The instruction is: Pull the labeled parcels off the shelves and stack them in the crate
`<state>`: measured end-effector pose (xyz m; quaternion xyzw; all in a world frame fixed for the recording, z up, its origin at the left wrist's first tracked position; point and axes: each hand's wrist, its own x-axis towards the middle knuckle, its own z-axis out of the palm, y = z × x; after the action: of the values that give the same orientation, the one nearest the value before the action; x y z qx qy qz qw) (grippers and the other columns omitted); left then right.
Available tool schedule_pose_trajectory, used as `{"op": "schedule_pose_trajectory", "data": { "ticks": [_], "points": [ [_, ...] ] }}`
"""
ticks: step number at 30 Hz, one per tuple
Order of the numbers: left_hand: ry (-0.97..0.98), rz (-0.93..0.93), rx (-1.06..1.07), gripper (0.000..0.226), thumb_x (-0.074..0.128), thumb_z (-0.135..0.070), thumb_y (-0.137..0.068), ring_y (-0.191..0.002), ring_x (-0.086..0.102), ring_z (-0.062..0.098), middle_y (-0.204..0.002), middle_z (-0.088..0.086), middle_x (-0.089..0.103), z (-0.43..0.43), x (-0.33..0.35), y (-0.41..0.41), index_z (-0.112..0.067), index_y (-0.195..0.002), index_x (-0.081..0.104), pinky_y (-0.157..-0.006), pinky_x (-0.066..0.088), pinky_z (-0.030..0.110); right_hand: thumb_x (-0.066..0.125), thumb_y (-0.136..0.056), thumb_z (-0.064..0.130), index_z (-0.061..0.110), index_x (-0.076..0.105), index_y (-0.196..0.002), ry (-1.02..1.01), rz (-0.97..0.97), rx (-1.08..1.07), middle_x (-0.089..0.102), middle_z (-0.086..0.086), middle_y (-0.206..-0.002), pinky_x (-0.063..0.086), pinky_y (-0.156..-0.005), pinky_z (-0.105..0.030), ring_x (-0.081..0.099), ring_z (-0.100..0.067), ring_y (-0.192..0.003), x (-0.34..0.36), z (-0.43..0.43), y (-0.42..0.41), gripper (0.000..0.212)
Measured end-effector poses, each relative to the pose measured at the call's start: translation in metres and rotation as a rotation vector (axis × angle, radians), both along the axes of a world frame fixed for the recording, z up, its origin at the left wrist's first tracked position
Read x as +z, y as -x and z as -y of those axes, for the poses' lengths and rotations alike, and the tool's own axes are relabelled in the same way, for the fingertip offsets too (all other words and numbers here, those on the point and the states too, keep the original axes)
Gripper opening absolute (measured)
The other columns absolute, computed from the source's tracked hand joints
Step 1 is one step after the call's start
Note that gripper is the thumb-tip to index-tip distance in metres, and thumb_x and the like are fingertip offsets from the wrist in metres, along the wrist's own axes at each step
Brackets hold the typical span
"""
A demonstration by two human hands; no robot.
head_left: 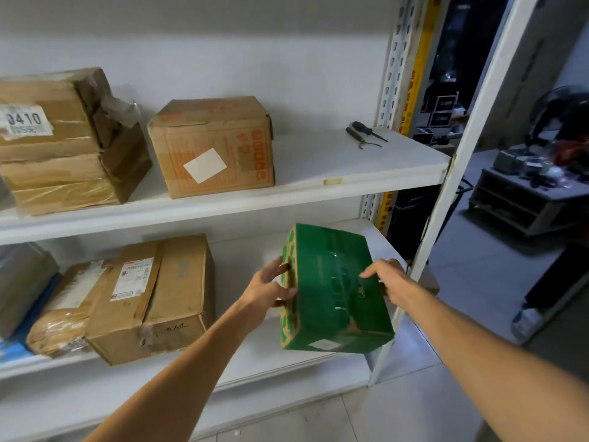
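While both grips hold it, the green box (331, 301) hangs tilted at 5 o'clock in view, over the front right end of the lower shelf (271, 362). Whether it touches the shelf: cannot tell.

Left grip (274, 287): at the box's 9 o'clock end, fingers curled against the end face, holding it.
Right grip (389, 279): at the box's 3 o'clock side, thumb over the top face, other fingers hidden behind the edge, holding it.
Pale label (325, 345) on the box's near face.

Lower shelf, 8 o'clock: brown box (149, 301) with a printed label, touching a wrapped parcel (60, 323) at its 9 o'clock.
Upper shelf (350, 167): taped box (47, 138) marked 0410 at 10 o'clock. Orange-print box (216, 148) at 11 o'clock, just beside it. Two tools (366, 135) at 1 o'clock, well apart from both.
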<state>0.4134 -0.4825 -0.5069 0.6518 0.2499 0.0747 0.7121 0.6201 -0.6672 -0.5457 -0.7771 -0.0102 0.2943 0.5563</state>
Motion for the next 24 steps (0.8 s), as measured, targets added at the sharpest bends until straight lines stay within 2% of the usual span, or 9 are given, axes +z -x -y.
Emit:
{"op": "schedule_pose_trajectory", "data": {
  "ticks": [2,4,6,9,12,15,17,20,24],
  "points": [
    [0.020,-0.008,0.014,0.059,0.054,0.009,-0.089,-0.116,0.058,0.029,-0.136,-0.001,0.057,-0.001,-0.002,-0.003,-0.016,-0.142,0.046,-0.102,0.045,0.049,0.073,-0.058,0.016,0.009,0.057,-0.099,-0.026,-0.011,0.004,0.049,-0.014,-0.138,0.035,-0.106,-0.045,0.045,-0.033,-0.127,0.030,0.004,0.014,0.044],
    [0.077,-0.023,0.025,0.042,0.051,0.005,-0.094,-0.109,0.062,0.033,-0.123,0.009,0.065,-0.005,0.000,-0.004,-0.011,-0.133,0.054,-0.097,0.049,0.048,0.065,-0.074,0.006,0.011,0.058,-0.088,-0.055,-0.009,0.019,0.046,-0.012,-0.142,0.025,-0.109,-0.042,0.041,-0.026,-0.127,0.053,0.008,0.022,0.017],
    [0.118,-0.020,0.027,0.037,0.050,0.003,-0.095,-0.099,0.066,0.034,-0.110,0.010,0.070,-0.010,0.002,-0.006,-0.007,-0.130,0.056,-0.088,0.054,0.047,0.058,-0.080,0.003,0.009,0.057,-0.083,-0.117,-0.013,0.008,0.049,-0.010,-0.135,0.026,-0.097,-0.036,0.043,-0.022,-0.116,0.066,0.011,0.026,0.007],
    [0.123,0.002,0.025,0.038,0.046,0.005,-0.096,-0.090,0.070,0.027,-0.104,0.005,0.072,-0.012,0.002,-0.007,-0.007,-0.131,0.056,-0.080,0.058,0.043,0.051,-0.087,0.005,0.004,0.062,-0.103,-0.205,-0.045,-0.030,0.059,-0.007,-0.117,0.035,-0.079,-0.035,0.053,-0.022,-0.100,0.071,0.015,0.033,0.020],
    [0.172,0.028,0.021,0.038,0.044,0.004,-0.097,-0.094,0.069,0.026,-0.112,0.008,0.069,-0.006,0.002,-0.009,-0.006,-0.133,0.054,-0.075,0.061,0.036,0.047,-0.090,0.010,0.008,0.064,-0.107,-0.240,-0.070,0.003,0.062,-0.004,-0.101,0.042,-0.071,-0.034,0.058,-0.025,-0.098,0.073,0.018,0.036,0.024],
    [0.214,0.013,0.078,0.034,0.056,-0.013,-0.094,-0.089,0.070,0.026,-0.121,0.016,0.066,-0.008,0.005,-0.008,0.000,-0.126,0.057,-0.064,0.059,0.029,0.048,-0.087,0.019,0.014,0.056,-0.087,-0.251,-0.114,0.049,0.061,-0.005,-0.086,0.045,-0.058,-0.031,0.058,-0.024,-0.064,0.080,0.021,0.037,0.009],
    [0.209,0.010,0.087,0.048,0.067,-0.028,-0.081,-0.082,0.069,0.027,-0.110,0.022,0.069,-0.012,0.011,-0.005,0.004,-0.115,0.061,-0.063,0.056,0.028,0.050,-0.086,0.022,0.010,0.052,-0.080,-0.271,-0.147,0.058,0.055,-0.006,-0.072,0.044,-0.050,-0.026,0.053,-0.022,-0.049,0.082,0.020,0.036,0.014],
    [0.157,0.034,0.057,0.059,0.063,-0.047,-0.073,-0.081,0.065,0.025,-0.086,0.012,0.072,-0.017,0.020,0.000,-0.001,-0.110,0.065,-0.074,0.048,0.031,0.057,-0.084,0.026,0.006,0.056,-0.081,-0.344,-0.115,0.075,0.055,-0.007,-0.066,0.043,-0.056,-0.030,0.054,-0.020,-0.056,0.087,0.013,0.036,0.020],
    [0.109,0.082,0.020,0.058,0.059,-0.054,-0.076,-0.097,0.064,0.023,-0.104,0.009,0.072,-0.024,0.030,0.003,-0.010,-0.113,0.066,-0.093,0.046,0.033,0.070,-0.073,0.038,0.006,0.064,-0.110,-0.461,-0.054,0.124,0.065,-0.009,-0.086,0.047,-0.076,-0.036,0.060,-0.026,-0.081,0.097,0.007,0.032,0.050]
  ]
}}
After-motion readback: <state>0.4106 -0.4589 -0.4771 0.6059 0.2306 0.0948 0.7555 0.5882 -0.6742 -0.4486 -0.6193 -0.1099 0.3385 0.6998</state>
